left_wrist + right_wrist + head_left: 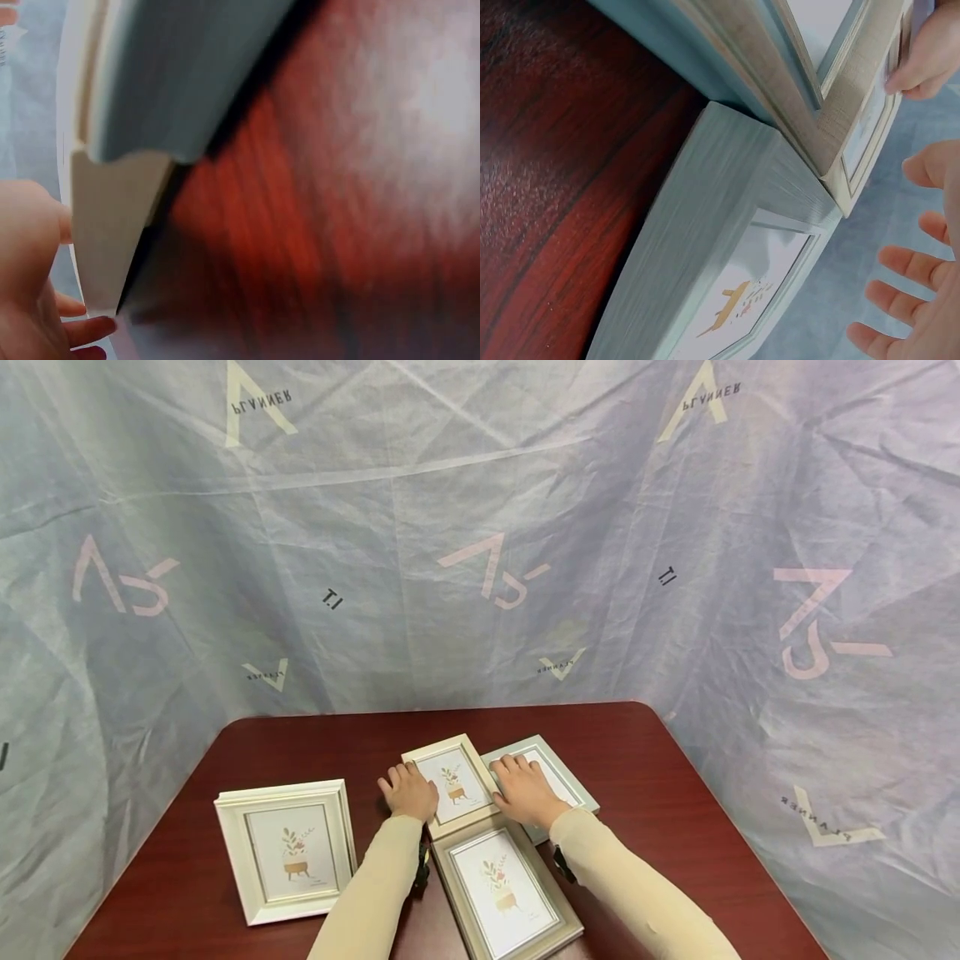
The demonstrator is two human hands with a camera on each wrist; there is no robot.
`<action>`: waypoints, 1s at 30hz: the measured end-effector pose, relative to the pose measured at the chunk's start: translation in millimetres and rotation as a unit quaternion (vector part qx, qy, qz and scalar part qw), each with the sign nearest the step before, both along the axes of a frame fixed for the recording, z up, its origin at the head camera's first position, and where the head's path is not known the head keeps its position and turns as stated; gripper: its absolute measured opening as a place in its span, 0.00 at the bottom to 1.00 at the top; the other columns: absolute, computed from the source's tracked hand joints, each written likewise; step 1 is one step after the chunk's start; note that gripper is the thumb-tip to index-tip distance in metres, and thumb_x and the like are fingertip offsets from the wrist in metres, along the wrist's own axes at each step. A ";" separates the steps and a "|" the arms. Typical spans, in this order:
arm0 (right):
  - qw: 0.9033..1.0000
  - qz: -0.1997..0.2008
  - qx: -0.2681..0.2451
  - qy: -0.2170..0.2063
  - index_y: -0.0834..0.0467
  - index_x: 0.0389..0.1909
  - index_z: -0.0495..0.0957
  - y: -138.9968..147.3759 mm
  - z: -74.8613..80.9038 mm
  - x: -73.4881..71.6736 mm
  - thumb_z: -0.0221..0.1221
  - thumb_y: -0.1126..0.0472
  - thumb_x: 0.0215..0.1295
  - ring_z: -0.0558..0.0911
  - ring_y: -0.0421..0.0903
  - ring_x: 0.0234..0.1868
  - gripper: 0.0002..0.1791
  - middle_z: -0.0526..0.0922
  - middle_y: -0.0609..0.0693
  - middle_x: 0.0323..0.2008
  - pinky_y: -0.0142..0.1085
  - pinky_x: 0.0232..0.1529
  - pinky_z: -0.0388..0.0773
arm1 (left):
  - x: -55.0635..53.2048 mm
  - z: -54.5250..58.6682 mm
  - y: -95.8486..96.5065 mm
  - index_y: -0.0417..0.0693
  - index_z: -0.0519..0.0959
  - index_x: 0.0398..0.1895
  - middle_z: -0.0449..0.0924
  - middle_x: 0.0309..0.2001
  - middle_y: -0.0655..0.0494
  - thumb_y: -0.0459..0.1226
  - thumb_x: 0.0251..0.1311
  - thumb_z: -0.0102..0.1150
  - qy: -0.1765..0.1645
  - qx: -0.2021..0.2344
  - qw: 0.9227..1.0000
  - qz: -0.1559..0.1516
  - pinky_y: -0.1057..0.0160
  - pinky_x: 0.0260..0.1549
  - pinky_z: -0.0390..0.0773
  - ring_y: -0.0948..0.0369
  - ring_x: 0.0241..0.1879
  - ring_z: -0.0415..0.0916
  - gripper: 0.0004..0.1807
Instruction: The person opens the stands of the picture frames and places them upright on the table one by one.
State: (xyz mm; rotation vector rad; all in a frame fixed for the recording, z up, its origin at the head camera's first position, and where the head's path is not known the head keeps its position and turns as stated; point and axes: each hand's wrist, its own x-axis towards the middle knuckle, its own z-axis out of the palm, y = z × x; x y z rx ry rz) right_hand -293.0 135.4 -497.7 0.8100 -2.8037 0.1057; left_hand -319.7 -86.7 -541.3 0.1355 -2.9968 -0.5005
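Observation:
My left hand (410, 791) holds the left edge of a cream picture frame (453, 785), thumb on its face and fingers round its outer side. That frame lies face up, its near end against a larger taupe picture frame (502, 893). My right hand (527, 792) is over the border between the cream frame and a grey-blue picture frame (573, 781), partly covering the latter. In the right wrist view its fingers (896, 300) are spread and loosely bent, apart from the grey-blue frame (705, 232). All show a potted plant print.
A white picture frame (296, 852) stands upright at the left of the dark red wooden table (660, 860). Grey printed cloth (480, 635) hangs behind the table and on both sides. Dark wrist straps (564, 864) show under the sleeves.

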 end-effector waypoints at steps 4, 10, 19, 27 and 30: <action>1.000 -0.001 -0.002 -0.004 0.57 0.59 0.69 -0.6 -2.6 0.1 0.59 0.54 0.68 0.72 0.56 0.55 0.22 0.73 0.56 0.54 0.53 0.50 0.68 | -2.5 -1.8 -0.7 0.24 0.59 0.68 0.64 0.61 0.29 0.42 0.71 0.49 -0.002 -0.019 1.000 -0.011 0.36 0.60 0.47 0.38 0.64 0.54 0.32; 1.000 -0.003 0.004 -0.014 0.57 0.60 0.69 0.7 -3.8 1.8 0.59 0.53 0.69 0.72 0.56 0.54 0.22 0.73 0.55 0.54 0.52 0.49 0.68 | -7.5 -7.0 -1.1 0.24 0.60 0.67 0.66 0.59 0.30 0.38 0.72 0.44 0.014 -0.058 0.998 -0.019 0.37 0.60 0.48 0.39 0.62 0.55 0.29; 1.000 -0.005 0.002 -0.017 0.57 0.61 0.69 1.9 -9.0 0.4 0.59 0.53 0.68 0.72 0.56 0.55 0.24 0.74 0.55 0.54 0.54 0.52 0.69 | -13.2 -12.5 3.6 0.21 0.64 0.65 0.72 0.54 0.29 0.34 0.68 0.45 0.061 -0.092 0.994 0.008 0.40 0.58 0.52 0.39 0.57 0.60 0.27; 1.000 -0.009 -0.015 -0.021 0.57 0.61 0.69 5.1 -9.7 3.2 0.58 0.54 0.68 0.72 0.57 0.54 0.23 0.74 0.56 0.53 0.53 0.50 0.69 | -12.5 -13.4 6.4 0.23 0.61 0.68 0.70 0.52 0.25 0.32 0.70 0.44 0.075 -0.076 0.994 0.023 0.37 0.57 0.53 0.35 0.56 0.62 0.27; 0.999 -0.014 -0.018 -0.029 0.57 0.61 0.69 6.8 -9.3 4.3 0.58 0.54 0.69 0.72 0.57 0.54 0.23 0.74 0.55 0.53 0.52 0.50 0.68 | -12.5 -11.4 6.4 0.24 0.60 0.69 0.69 0.51 0.25 0.31 0.70 0.44 0.072 -0.068 0.995 0.020 0.37 0.58 0.53 0.34 0.55 0.62 0.27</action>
